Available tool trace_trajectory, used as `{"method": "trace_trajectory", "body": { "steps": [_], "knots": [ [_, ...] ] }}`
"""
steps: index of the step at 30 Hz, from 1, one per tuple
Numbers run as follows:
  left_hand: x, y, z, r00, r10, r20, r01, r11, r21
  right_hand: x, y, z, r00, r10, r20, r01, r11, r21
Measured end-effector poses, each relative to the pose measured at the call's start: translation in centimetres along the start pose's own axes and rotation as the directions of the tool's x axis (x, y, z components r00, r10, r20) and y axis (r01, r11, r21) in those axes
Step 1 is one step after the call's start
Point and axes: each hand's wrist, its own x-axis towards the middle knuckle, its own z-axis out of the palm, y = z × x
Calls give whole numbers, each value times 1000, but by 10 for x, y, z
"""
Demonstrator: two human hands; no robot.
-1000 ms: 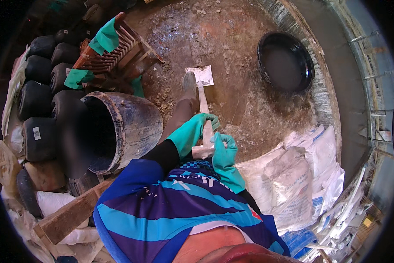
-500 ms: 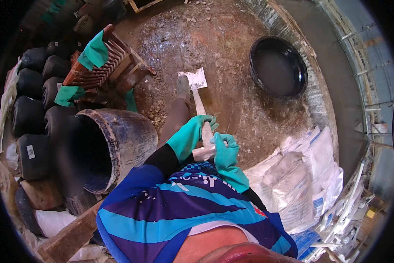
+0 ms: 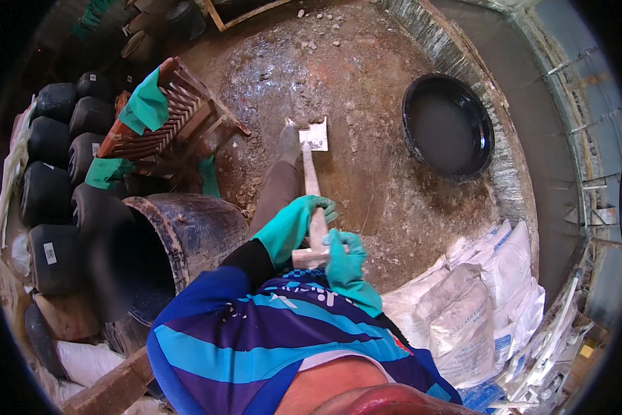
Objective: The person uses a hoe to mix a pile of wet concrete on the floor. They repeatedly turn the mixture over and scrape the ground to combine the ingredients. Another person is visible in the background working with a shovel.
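I wear green rubber gloves. My left hand point(image 3: 298, 218) wraps around the wooden shaft of a shovel point(image 3: 312, 181), partway down. My right hand point(image 3: 342, 252) grips the T-shaped top of the same shaft. The pale, cement-caked blade point(image 3: 316, 133) rests on the reddish, dusty ground ahead of me, beside my foot point(image 3: 289, 140). My leg runs from the foot back toward my body, left of the shaft.
A large dark barrel point(image 3: 179, 242) lies on its side at my left. A black basin point(image 3: 449, 124) of grey liquid sits at the right. White sacks point(image 3: 473, 304) pile at lower right. Dark jerrycans point(image 3: 55, 152) and a wooden frame point(image 3: 172, 111) with green cloth stand at the left.
The shovel blade has slid forward on the ground, away from me, and now sits level with my foot. Both hands keep their grip on the shaft.
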Motion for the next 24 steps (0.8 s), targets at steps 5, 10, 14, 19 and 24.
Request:
{"method": "trace_trajectory", "body": {
  "steps": [5, 10, 14, 19, 24],
  "knots": [
    [-13, 10, -12, 999, 45, 30, -44, 998, -39, 9, 5, 18, 994, -35, 99, 41, 998, -57],
    [-17, 24, -16, 995, 78, 58, -74, 996, -59, 14, -2, 19, 994, -45, 100, 48, 998, -36],
    [11, 43, -12, 990, 106, 92, -102, 994, -43, 54, 35, 20, 1000, 5, 16, -4, 998, -66],
    [38, 67, 6, 978, 141, 153, -128, 988, -91, 87, -14, 28, 992, -37, -119, 41, 999, 35],
    [69, 84, 50, 980, -6, 198, 19, 998, -63, 108, -47, 7, 947, -46, -318, 53, 998, 15]
  ]
}}
